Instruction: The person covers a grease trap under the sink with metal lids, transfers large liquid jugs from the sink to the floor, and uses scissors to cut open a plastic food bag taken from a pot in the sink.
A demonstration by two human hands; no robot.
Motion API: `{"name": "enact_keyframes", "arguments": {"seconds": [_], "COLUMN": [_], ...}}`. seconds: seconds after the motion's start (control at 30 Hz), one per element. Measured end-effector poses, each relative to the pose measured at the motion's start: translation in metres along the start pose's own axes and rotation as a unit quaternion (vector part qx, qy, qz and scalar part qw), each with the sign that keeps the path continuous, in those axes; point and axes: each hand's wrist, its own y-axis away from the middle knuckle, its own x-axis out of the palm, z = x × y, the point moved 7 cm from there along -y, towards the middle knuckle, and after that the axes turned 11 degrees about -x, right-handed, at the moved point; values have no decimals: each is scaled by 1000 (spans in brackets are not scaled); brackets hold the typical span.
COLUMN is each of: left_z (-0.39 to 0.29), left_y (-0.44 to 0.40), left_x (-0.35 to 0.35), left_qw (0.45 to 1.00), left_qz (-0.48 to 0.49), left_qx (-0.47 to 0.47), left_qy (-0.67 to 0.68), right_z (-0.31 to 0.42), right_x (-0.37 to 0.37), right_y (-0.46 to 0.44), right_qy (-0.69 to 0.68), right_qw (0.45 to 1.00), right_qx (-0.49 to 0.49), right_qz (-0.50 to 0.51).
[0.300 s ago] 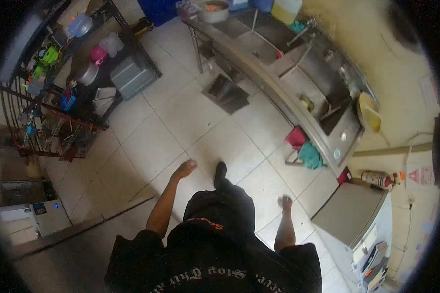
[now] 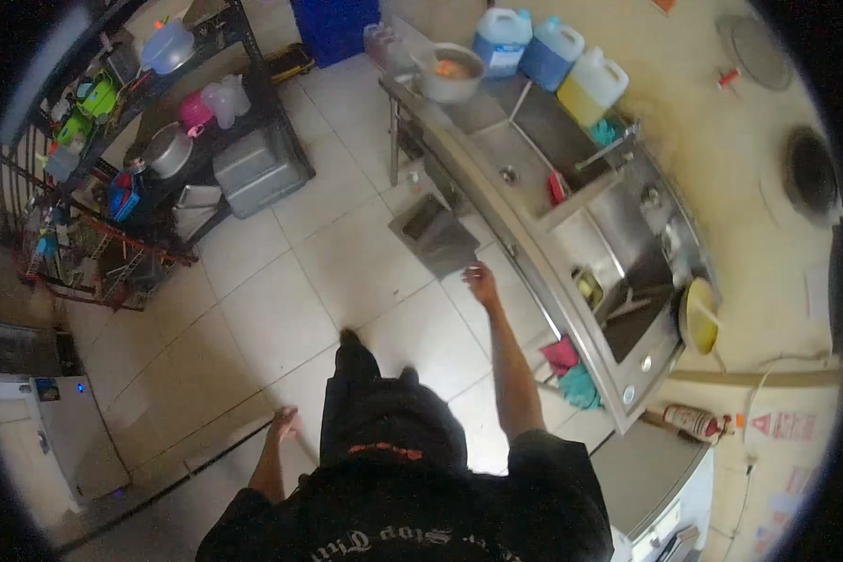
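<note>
My left hand [image 2: 288, 421] hangs low on the left over the tiled floor, fingers loose and apart, with nothing seen in it. Out in front on the right, my right hand [image 2: 480, 281] is raised near the front edge of the steel sink unit [image 2: 515, 248], apart from it. Its fingers are loosely bent and seem to hold nothing. A floor drain [image 2: 431, 234] lies just beyond that hand. On the sink unit, a pot with orange contents [image 2: 451, 75] stands at the far end.
Large jugs [image 2: 548, 56] line the wall behind the sinks. A yellow pan [image 2: 698, 317] leans at the near end, above hanging cloths [image 2: 579, 386]. A dark rack [image 2: 253, 84] with pots and a grey tub [image 2: 260, 173] stands left. A fire extinguisher [image 2: 691, 421] is at right.
I have stepped forward, and the sink unit shows closer and lower in view. My right hand has swung forward, while my left hand has swung back. The feet have changed position.
</note>
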Motion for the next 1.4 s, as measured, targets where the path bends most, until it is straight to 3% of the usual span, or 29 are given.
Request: {"name": "enact_keyframes", "arguments": {"seconds": [0.1, 0.17, 0.23, 0.27, 0.3, 0.33, 0.37, 0.4, 0.43, 0.47, 0.5, 0.53, 0.6, 0.63, 0.7, 0.73, 0.77, 0.8, 0.83, 0.87, 0.9, 0.93, 0.97, 1.07, 1.13, 1.2, 1.27, 1.3, 1.4], "left_z": [-64, -100, -134, -157, -218, -266, -324, -385, -447, -510, -577, -633, -727, -763, -825, -843, -864, -867, -869, -876, -878, -879, -876, -881, -903, -947, -974, -982, -1004], "left_y": [49, 28, -43, -77, -128, -154, -187, -215, -229, -241, -249, -252, -279, -292, -321, -341, -364, -379, -394, -387, -391, -410, -458, -565, -621, -635, -646, -666, -697], "left_x": [2, -27, -55, -70, -83, -101, -113, -124, -119, -113, -106, -96, -69, -55, -17, 2, 21, 40, 59, 82, 106, 129, 154, 208, 237, 249, 260, 265, 282], "left_qw": [957, 930, 931, 929, 955, 957, 984, 990, 989, 986, 980, 989, 958, 955, 947, 943, 910, 914, 916, 946, 953, 960, 950, 964, 950, 807, 774, 778, 699], "left_qz": [116, 165, 314, 316, 290, 260, 172, 90, 98, 108, 118, 102, 146, 157, 165, 161, 123, 125, 126, 165, 160, 153, 173, 129, 67, -206, -219, -213, -90], "left_qx": [-246, -298, -167, -167, -59, 42, 35, 12, 59, 106, 152, 96, 222, 225, 237, 243, 341, 348, 356, 278, 255, 235, 261, 231, 301, 529, 558, 559, 706], "left_qy": [-104, -139, -85, -94, 10, 118, 5, -108, -89, -70, -52, -53, -107, -111, -137, -159, -201, -169, -137, -36, -27, -17, -17, -41, -44, -163, -205, -193, -71], "right_z": [-44, -22, -2, -93, -144, -126, -212, -224, -108, -114, -109, -112, -114, -105, -91, -103, -133, -148, -171, -182, -245, -279, -268, -401, -471, -568, -634, -670, -754], "right_x": [68, 109, 120, 110, 100, 107, 103, 93, 111, 118, 118, 111, 95, 89, 81, 81, 79, 79, 84, 91, 90, 94, 104, 113, 115, 105, 101, 95, 92], "right_y": [-89, -103, -91, -59, -21, 6, 92, 155, 131, 158, 159, 159, 143, 117, 50, 17, -8, -46, -78, -124, -139, -168, -225, -285, -328, -355, -391, -400, -412], "right_qy": [-23, 199, 265, 260, 291, 188, -153, -77, -84, -102, -65, -62, -165, -121, 12, -9, -167, -26, -52, 113, -20, 71, 295, 362, 410, 492, 526, 537, 616], "right_qw": [999, 974, 963, 962, 953, 959, 885, 797, 918, 756, 755, 749, 812, 795, 841, 850, 868, 883, 895, 915, 950, 951, 933, 923, 890, 824, 750, 741, 690], "right_qx": [16, -71, 13, 71, 83, 210, 422, 582, 379, 636, 642, 648, 513, 539, 483, 466, 387, 418, 393, 374, 282, 291, 205, 117, 155, 198, 303, 305, 217], "right_qz": [30, 82, 40, 41, -7, -14, -123, -146, -79, -118, -121, -126, -222, -251, -243, -246, -264, -214, -203, -96, -130, -77, -10, 55, 128, 200, 265, 262, 312]}}
